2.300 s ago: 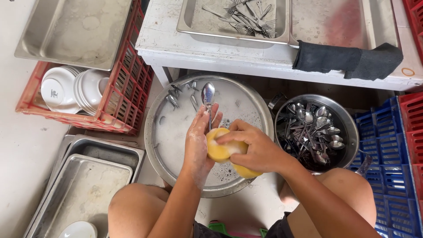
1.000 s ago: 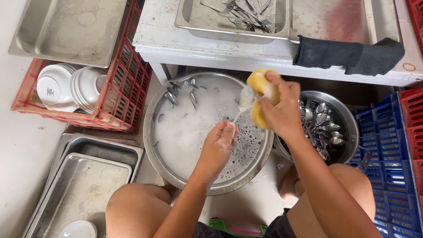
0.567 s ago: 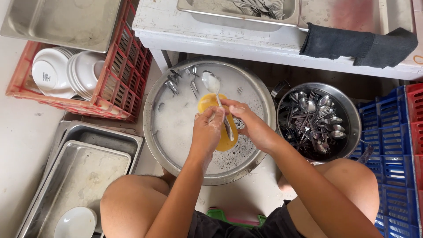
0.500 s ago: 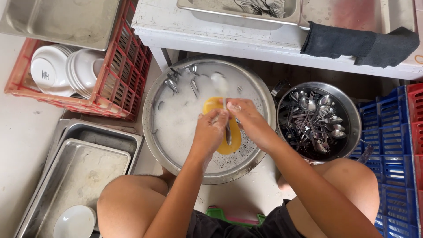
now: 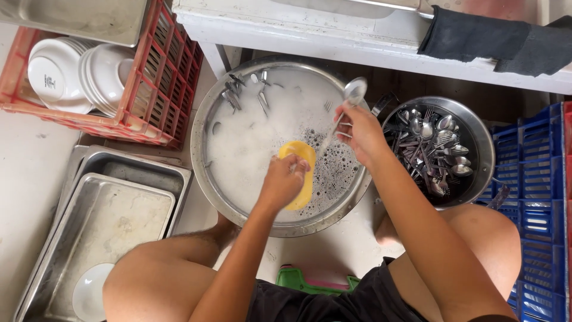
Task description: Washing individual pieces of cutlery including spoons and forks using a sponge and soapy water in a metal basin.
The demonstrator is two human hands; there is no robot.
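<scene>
Head view: spoon (image 5: pixel 345 112) pinched in right hand (image 5: pixel 360 132) over the soapy basin (image 5: pixel 205 179); left hand (image 5: pixel 283 179) clamped on yellow sponge (image 5: pixel 300 156) inside it. Soapy fingers: spoon may slip, splashing suds toward the cutlery bowl (image 5: pixel 484 149) just right of the basin.

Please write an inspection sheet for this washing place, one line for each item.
Surface: pale floor, wet basin of foamy water.
Job's things: yellow sponge; spoon; loose cutlery at the basin's far edge.
Clutter: bowl of cutlery; red crate with white dishes; steel trays.
Hands: left hand on sponge; right hand holds spoon above foam.
Cables: nothing seen.
Surroundings: white table, dark cloth, blue crate.
</scene>
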